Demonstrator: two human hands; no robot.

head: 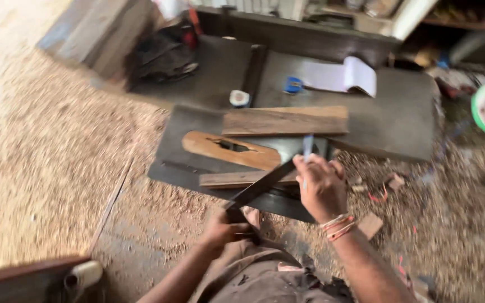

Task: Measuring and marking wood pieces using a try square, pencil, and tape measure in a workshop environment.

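Left hand closed around the dark handle end of a long dark metal square; its blade runs up and to the right across a narrow pale wooden strip lying on the low dark metal surface. Right hand grip pinched on a thin pale pencil, just right of the blade's far end. Behind the strip: an oval tan wooden piece with a dark slot, then a flat brown wooden board. Farther back, an open white notebook and a small blue round object. Floor around the surface covered in sawdust and shavings; frame motion-blurred.
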